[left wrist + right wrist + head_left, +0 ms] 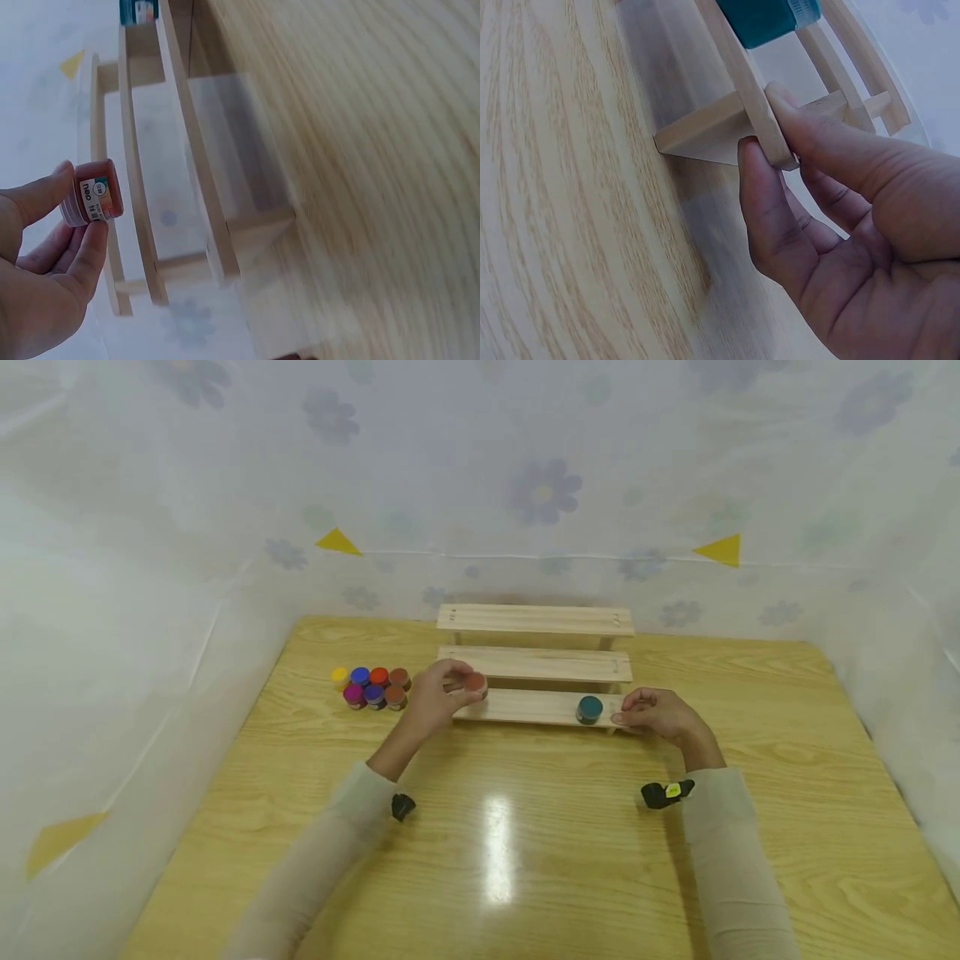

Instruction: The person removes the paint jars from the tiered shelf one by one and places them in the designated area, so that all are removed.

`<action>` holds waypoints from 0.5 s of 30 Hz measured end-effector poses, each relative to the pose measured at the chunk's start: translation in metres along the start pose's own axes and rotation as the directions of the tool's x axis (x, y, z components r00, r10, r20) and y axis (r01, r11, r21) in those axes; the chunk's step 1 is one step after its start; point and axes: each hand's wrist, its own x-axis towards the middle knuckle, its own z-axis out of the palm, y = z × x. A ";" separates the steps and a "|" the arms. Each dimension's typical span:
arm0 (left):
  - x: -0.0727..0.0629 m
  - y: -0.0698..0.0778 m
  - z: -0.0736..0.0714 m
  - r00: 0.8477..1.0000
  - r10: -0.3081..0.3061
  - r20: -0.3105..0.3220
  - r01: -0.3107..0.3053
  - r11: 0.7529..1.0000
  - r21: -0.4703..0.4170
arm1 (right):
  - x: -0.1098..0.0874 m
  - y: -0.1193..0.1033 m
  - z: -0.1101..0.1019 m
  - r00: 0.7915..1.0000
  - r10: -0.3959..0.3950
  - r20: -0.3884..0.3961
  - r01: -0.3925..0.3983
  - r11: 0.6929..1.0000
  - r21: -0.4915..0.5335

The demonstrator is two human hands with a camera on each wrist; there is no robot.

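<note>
A small reddish-brown paint jar (476, 685) with a printed label is pinched between the thumb and fingers of my left hand (437, 697), above the left end of the lowest shelf. In the left wrist view the same paint jar (97, 193) is tilted, apart from the wood. My right hand (660, 713) pinches the right end of the lowest plank of a three-step wooden rack (517, 706); in the right wrist view thumb and forefinger clasp the plank's edge (761, 124). On that plank, near its right end, stands a teal paint jar (589, 709).
Left of the rack, several paint jars (375, 696) stand in two rows: yellow, blue, red, brown, magenta and purple. The wooden table (570, 843) meets a flower-patterned sheet (480, 468) behind the rack. Yellow triangles (720, 551) mark the sheet.
</note>
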 end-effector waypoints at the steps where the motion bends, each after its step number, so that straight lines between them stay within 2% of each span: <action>1: 0.001 -0.001 -0.003 1.000 -0.004 -0.012 0.004 1.000 -0.002 | 0.000 0.000 0.000 1.000 -0.004 0.003 0.004 1.000 -0.006; 5: 0.004 -0.004 -0.018 0.998 -0.025 -0.059 0.025 1.000 -0.006 | 0.001 0.001 -0.001 1.000 0.001 -0.002 -0.001 1.000 -0.007; 10: 0.006 -0.009 -0.037 0.992 -0.050 -0.119 0.057 0.996 0.064 | -0.001 0.001 -0.002 1.000 -0.002 0.004 0.002 1.000 0.000; 15: 0.005 -0.017 -0.055 0.987 -0.050 -0.156 0.065 0.994 0.089 | -0.002 0.002 -0.003 1.000 0.000 0.001 0.000 1.000 0.002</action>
